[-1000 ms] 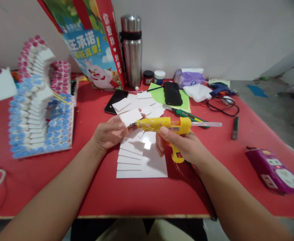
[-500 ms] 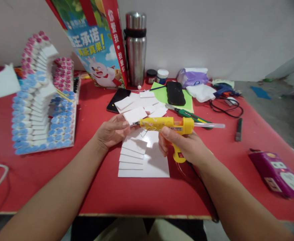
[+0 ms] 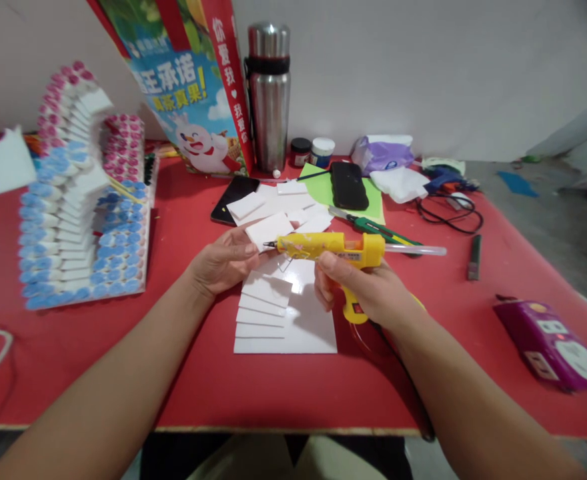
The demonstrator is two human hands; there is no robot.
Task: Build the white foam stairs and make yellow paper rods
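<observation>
Between the fingers of my left hand (image 3: 226,262) is a small white foam board piece (image 3: 268,230), tilted up over the table. My right hand (image 3: 366,287) grips a yellow hot glue gun (image 3: 318,245) by its handle, with a clear glue stick (image 3: 416,249) poking from its back. The gun's nozzle points left, at the lower edge of the held piece; whether it touches cannot be told. Below both hands lies a white board (image 3: 311,330), with several overlapping white strips (image 3: 261,313) stepped up its left side.
Loose white pieces (image 3: 273,200), a dark phone (image 3: 233,199) and a green utility knife (image 3: 378,229) lie beyond my hands. A model with blue and pink rolls (image 3: 121,267) stands left. Behind are a steel flask (image 3: 271,113) and a printed bag (image 3: 188,87); a purple power strip (image 3: 553,343) sits right.
The glue gun's nozzle has shifted slightly left along the edge of the held white piece. Both hands keep their grips, and the whole view has drifted a little.
</observation>
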